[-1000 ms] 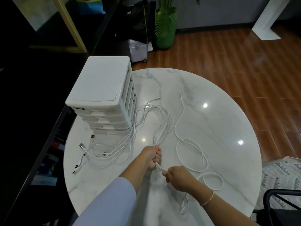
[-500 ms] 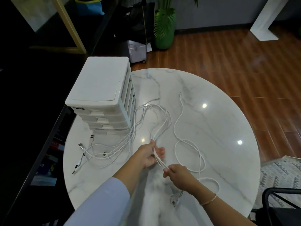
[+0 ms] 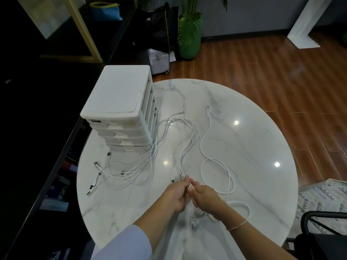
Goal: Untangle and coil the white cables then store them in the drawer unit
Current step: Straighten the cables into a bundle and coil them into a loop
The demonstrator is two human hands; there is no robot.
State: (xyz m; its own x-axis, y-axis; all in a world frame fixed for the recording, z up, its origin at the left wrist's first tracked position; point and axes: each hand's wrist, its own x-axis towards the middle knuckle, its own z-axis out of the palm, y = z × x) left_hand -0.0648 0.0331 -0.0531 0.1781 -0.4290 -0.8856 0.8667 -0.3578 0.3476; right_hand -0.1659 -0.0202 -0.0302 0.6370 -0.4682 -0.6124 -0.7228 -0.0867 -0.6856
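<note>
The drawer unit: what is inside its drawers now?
The contents of the drawer unit cannot be seen: its drawers look closed. The white cables lie outside on the table, and both hands hold some strands.

Hands: left hand [image 3: 175, 194] and right hand [image 3: 205, 198] pinch white cables [image 3: 180, 139] together.
Cables: spread right of drawer unit [image 3: 120, 102].

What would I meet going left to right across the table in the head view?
Loose USB plugs → drawer unit → tangled white cables → left hand → right hand → separate looped cable.
</note>
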